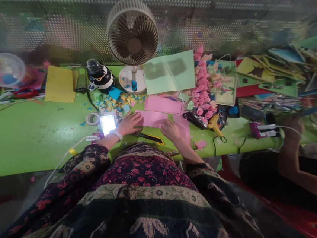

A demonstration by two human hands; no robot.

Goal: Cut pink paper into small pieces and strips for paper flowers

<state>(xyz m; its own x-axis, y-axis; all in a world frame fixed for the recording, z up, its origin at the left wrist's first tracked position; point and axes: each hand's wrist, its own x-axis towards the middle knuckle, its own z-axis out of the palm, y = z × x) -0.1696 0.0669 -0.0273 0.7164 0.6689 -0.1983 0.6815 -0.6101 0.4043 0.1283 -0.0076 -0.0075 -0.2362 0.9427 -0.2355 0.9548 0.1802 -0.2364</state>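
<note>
A strip of pink paper lies crosswise on the green table before me. My left hand rests on its left end, fingers stretched out and flat. At the strip's right end, the curled fingers of my right hand close on the paper's edge; the fingertips are partly hidden. More pink paper spreads beyond and under the right hand. Just above is a second pink piece. A yellow-and-black utility knife lies between my wrists, near the table edge.
A lit phone and a roll of tape are at left. Behind stand a fan, a dark bottle and green card. Pink paper petals and a glue gun sit right. Another person's arm is far right.
</note>
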